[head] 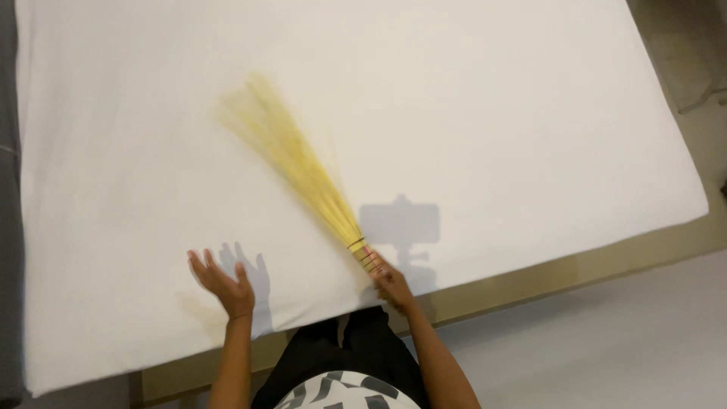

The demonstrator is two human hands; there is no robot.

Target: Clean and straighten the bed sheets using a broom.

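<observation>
Right hand (390, 282) clamped on broom (291, 163) handle, bristles blurred over the mattress (492, 113). Left hand (221, 284) spread open above mattress edge. Risk: a loosening grip flings the broom.

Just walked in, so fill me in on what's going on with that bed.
A person stands at the edge of a bare white mattress on a wooden bed frame. Their right hand grips the bound handle of a yellow straw hand broom, whose bristles are blurred over the mattress top. Their left hand is open, fingers spread, just above the mattress near its front edge, holding nothing. Shadows fall on the sheet beside both hands.
</observation>
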